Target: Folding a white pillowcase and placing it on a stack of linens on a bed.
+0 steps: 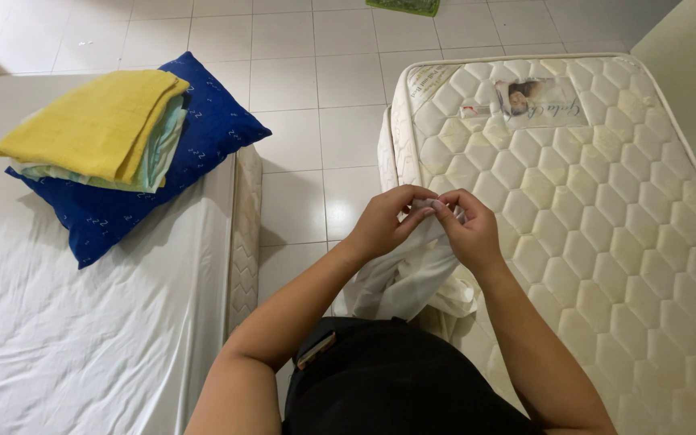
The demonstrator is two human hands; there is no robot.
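Closest to me is my own dark top, right under the camera, with both forearms reaching out from it. My left hand and right hand meet in front of me, fingertips nearly touching, both pinching the top edge of a white cloth. So neither hand is spread; the fingers are curled in tight on the fabric. The rest of the cloth hangs bunched below the hands, down toward my lap and against the near corner of the bare mattress.

That mattress sits right of and beyond the hands: cream, quilted in a honeycomb pattern, a bit yellowed. Up past the hands near its far end there's a rectangular sewn label with a small picture on it, plus a smaller tag just left of that.

Well off to the left of my left hand is a bed with a white sheet. On it lies a blue patterned pillow, with folded cloths stacked on top, yellow cloth uppermost and a pale greenish one under it.

Between the two beds runs a light tiled floor. Something green shows at the far top edge; can't tell what it is.
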